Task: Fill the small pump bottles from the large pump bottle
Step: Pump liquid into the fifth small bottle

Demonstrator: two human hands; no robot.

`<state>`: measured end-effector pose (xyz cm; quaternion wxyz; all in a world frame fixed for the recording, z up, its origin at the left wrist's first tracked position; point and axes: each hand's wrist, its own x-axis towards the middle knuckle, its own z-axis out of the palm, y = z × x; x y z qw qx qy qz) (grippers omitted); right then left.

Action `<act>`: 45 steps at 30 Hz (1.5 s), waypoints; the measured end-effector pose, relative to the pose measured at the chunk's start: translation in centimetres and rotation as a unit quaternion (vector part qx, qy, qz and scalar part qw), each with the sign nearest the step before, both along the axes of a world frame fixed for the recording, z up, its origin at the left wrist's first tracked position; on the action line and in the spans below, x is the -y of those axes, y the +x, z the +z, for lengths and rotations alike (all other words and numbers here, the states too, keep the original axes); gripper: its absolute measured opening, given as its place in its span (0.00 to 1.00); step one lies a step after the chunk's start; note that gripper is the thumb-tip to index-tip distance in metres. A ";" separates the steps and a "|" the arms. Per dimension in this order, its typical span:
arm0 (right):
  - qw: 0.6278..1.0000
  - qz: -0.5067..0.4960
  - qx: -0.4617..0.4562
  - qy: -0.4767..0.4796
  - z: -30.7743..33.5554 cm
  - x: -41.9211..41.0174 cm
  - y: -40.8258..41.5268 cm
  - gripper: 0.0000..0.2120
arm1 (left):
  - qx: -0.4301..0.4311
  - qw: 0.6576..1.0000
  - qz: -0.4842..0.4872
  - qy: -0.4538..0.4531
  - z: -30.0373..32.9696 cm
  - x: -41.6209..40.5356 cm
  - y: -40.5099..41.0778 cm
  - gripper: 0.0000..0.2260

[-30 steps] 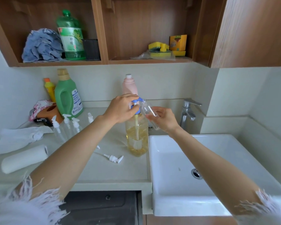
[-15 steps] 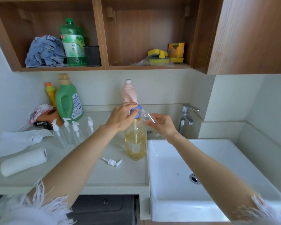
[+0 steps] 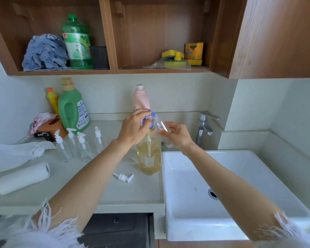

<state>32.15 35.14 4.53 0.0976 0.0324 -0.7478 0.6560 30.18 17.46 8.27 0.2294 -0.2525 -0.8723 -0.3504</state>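
The large pump bottle (image 3: 149, 154), clear with yellow liquid and a blue pump head (image 3: 149, 116), stands on the counter beside the sink. My left hand (image 3: 134, 127) rests over the blue pump head, fingers curled on it. My right hand (image 3: 177, 135) grips a small clear bottle (image 3: 161, 125), tilted with its open mouth at the pump's spout. Several small clear pump bottles (image 3: 79, 145) with white pumps stand at the left of the counter. One loose white pump (image 3: 123, 177) lies on the counter in front of the large bottle.
A white sink basin (image 3: 240, 176) and chrome tap (image 3: 204, 126) lie to the right. A paper towel roll (image 3: 23, 178), loose tissue (image 3: 20, 153), a green detergent jug (image 3: 72, 106) and a pink bottle (image 3: 141, 99) are on the counter. A wooden shelf (image 3: 104, 70) hangs overhead.
Both hands stay at the pump head and small bottle. The view has tilted upward, so everything sits lower in the frame.
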 end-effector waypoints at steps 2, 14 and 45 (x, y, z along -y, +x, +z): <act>1.000 -0.003 -0.004 0.020 -0.3 0.0 0.0 0.15 | -0.006 1.000 0.001 -0.001 -0.9 -0.1 0.2 0.29; 0.999 0.032 0.015 0.001 0.7 -0.5 1.0 0.10 | 0.017 1.000 0.006 -0.001 1.0 -0.4 0.9 0.19; 0.999 0.033 -0.022 0.007 0.4 -0.1 -0.6 0.10 | -0.027 0.998 -0.006 0.054 1.3 -0.1 -1.0 0.27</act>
